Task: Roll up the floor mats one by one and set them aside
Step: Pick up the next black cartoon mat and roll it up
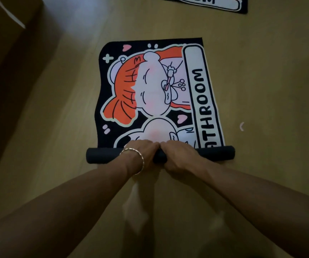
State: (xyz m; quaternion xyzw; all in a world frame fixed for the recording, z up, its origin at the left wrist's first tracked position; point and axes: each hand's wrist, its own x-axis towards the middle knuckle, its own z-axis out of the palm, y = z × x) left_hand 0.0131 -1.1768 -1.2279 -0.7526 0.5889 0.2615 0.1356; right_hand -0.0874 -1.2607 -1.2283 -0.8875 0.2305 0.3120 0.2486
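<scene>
A black floor mat [150,86] with an orange-haired cartoon figure and the word BATHROOM lies on the wooden floor. Its near end is wound into a dark roll [101,155] that runs across the view. My left hand [140,150], with a thin bracelet on the wrist, and my right hand [177,155] sit side by side on the middle of that roll, fingers curled over its top. The rest of the mat stretches flat away from me. A second mat [224,4] with the same lettering lies flat at the top edge, mostly cut off.
Bare wooden floor [261,90] surrounds the mat on both sides. A dark piece of furniture or a wall [4,62] stands along the left. A small pale scrap [241,126] lies on the floor right of the mat.
</scene>
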